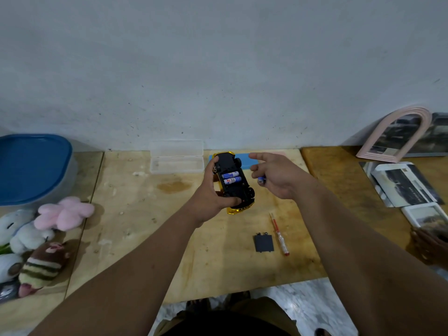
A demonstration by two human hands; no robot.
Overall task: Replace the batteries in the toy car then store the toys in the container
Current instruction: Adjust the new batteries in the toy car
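My left hand (213, 190) grips a yellow toy car (234, 184) turned underside up above the table. Its black belly shows an uncovered bay with two blue-and-white batteries (232, 178) lying side by side. My right hand (276, 178) hovers just right of the car, index finger stretched out, with a third battery (261, 181) pinched in the lower fingers. The black battery cover (263, 243) lies on the wooden table (135, 214) nearer to me, beside a red-and-clear screwdriver (279, 233). Several plush toys (41, 241) lie at the left edge.
A container with a blue lid (31, 166) stands at the far left. An open clear plastic case (177, 157) and a blue flat case (247, 160) sit by the wall. A pink arched mirror (397, 134), photos and frames (407, 185) fill the right side.
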